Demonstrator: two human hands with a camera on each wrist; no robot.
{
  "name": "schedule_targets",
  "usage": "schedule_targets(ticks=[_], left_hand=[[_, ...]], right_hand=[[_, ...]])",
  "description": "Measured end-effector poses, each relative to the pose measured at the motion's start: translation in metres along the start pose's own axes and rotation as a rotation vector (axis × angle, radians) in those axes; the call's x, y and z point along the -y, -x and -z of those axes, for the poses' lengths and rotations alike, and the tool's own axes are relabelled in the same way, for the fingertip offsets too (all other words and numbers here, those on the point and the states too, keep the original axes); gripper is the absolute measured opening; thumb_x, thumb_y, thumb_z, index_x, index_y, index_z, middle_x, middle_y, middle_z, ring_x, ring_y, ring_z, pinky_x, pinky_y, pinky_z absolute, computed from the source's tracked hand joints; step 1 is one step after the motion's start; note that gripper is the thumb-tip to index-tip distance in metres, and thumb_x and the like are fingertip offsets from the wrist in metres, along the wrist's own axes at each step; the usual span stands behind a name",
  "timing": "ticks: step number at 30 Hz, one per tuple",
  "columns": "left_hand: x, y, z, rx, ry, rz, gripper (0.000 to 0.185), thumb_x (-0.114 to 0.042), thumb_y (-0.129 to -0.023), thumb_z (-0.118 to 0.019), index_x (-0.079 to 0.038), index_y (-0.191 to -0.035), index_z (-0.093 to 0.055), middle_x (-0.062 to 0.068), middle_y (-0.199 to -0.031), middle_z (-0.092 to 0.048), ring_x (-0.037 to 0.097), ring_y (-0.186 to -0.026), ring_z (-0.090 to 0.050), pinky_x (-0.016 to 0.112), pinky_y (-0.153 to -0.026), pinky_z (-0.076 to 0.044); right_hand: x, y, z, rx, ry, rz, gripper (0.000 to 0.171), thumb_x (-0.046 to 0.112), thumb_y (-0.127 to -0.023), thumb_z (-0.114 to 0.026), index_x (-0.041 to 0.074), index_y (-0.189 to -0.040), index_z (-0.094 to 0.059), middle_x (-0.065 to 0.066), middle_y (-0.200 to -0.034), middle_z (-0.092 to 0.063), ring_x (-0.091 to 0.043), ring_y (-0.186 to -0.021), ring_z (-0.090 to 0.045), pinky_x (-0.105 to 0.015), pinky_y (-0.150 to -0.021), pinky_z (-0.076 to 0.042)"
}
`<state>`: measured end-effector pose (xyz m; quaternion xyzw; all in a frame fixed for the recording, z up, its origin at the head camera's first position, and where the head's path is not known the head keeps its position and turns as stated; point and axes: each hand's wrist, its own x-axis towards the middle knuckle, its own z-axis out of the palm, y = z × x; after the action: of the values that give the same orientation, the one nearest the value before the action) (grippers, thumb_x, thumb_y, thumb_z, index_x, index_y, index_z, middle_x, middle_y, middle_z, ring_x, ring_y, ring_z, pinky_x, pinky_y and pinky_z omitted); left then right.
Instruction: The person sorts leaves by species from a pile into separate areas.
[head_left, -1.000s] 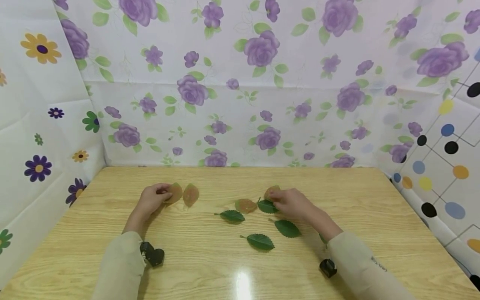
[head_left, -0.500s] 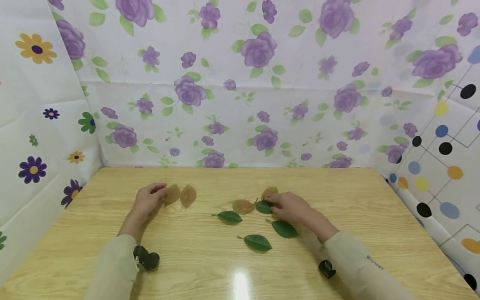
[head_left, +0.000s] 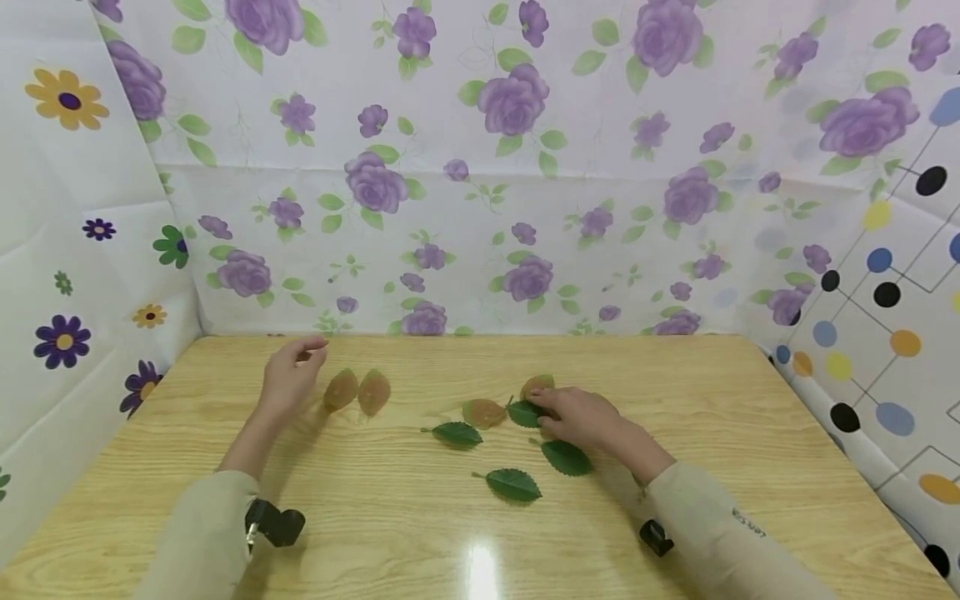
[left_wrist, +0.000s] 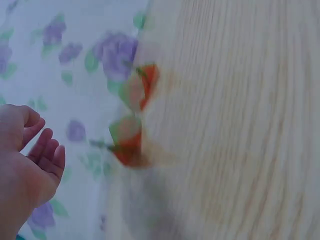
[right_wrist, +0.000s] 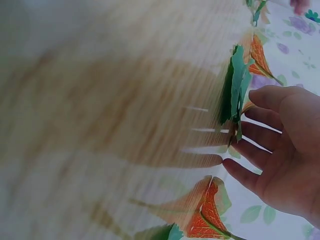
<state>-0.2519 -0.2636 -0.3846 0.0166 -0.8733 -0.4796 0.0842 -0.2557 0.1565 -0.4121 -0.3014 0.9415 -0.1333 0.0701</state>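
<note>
Loosely curled, empty left hand beside reddish leaf; right hand, fingers extended, at green leaf.

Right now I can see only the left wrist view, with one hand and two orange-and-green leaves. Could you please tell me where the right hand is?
Observer: In the head view, the right hand partly covers a green leaf.
Operator: Thank you. Just beside it, is there something of another colour?
Observer: Yes, a reddish leaf lies just to its left in the head view.
Operator: And how many of this green kind can you count?
Observer: At least four green leaves show there; I cannot tell whether more are hidden.
</note>
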Motion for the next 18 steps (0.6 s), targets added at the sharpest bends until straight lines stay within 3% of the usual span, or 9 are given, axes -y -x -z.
schedule_targets(ticks=[3, 8, 13, 18], left_hand=[[-0.020, 0.004, -0.014, 0.008, -0.039, -0.123, 0.036, -0.018, -0.102, -0.049, 0.005, -0.129, -0.054, 0.024, -0.126, -0.052, 0.035, -0.111, -0.051, 0.046, -0.092, -0.046], [-0.050, 0.010, -0.044, 0.124, -0.029, -0.280, 0.031, -0.011, -0.099, -0.054, 0.005, -0.126, -0.057, 0.021, -0.124, -0.057, 0.034, -0.109, -0.055, 0.047, -0.090, -0.048], [-0.068, 0.013, -0.071, 0.266, -0.047, -0.344, 0.031, -0.012, -0.098, -0.057, 0.002, -0.126, -0.058, 0.018, -0.124, -0.060, 0.030, -0.109, -0.057, 0.044, -0.089, -0.050], [-0.070, 0.013, -0.097, 0.368, -0.076, -0.373, 0.030, -0.011, -0.098, -0.058, 0.002, -0.125, -0.060, 0.018, -0.123, -0.061, 0.030, -0.108, -0.059, 0.041, -0.087, -0.052]], right_hand=[[0.000, 0.000, -0.001, 0.000, 0.010, 0.000, 0.046, 0.021, -0.097, -0.060, 0.004, -0.140, -0.051, -0.012, -0.142, -0.048, -0.033, -0.123, -0.051, -0.043, -0.086, -0.052], [-0.001, 0.000, -0.002, -0.004, 0.028, 0.003, 0.047, 0.023, -0.097, -0.060, 0.005, -0.140, -0.050, -0.011, -0.143, -0.048, -0.032, -0.125, -0.050, -0.044, -0.088, -0.052], [-0.001, 0.000, -0.003, -0.004, 0.044, 0.019, 0.048, 0.023, -0.097, -0.060, 0.004, -0.140, -0.050, -0.012, -0.142, -0.048, -0.033, -0.125, -0.049, -0.046, -0.090, -0.050], [-0.001, 0.000, -0.002, -0.009, 0.037, 0.036, 0.047, 0.021, -0.097, -0.060, 0.002, -0.139, -0.050, -0.015, -0.141, -0.049, -0.034, -0.125, -0.049, -0.047, -0.091, -0.050]])
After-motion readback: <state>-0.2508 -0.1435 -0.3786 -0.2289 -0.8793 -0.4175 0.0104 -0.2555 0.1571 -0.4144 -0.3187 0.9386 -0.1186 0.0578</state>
